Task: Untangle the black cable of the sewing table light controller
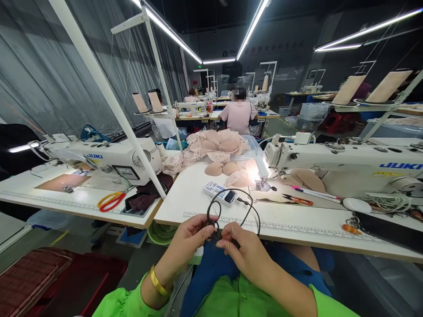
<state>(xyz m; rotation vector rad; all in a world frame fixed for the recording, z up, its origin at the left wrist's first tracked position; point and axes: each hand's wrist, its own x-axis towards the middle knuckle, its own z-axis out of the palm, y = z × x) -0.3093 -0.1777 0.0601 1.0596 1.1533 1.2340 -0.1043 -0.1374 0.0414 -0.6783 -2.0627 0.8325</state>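
Note:
Both hands pinch a thin black cable (259, 219) just in front of the table's edge. My left hand (197, 232) is closed on a bunched loop of it, thumb against fingers. Close beside it, my right hand (239, 243) also grips the cable, fingertips together. From there the cable curls up over the table, and its plug end lies by a small white-and-blue box (218, 193) with a dark window. Whether the plug is inside the box I cannot tell.
A JUKI sewing machine (346, 165) stands on the right, another (99, 156) on the left. Beige bra cups and lace (218, 147) are piled behind the box. Orange snips (299, 200), pens and a black phone (390, 229) lie to the right. A person (238, 115) sits ahead.

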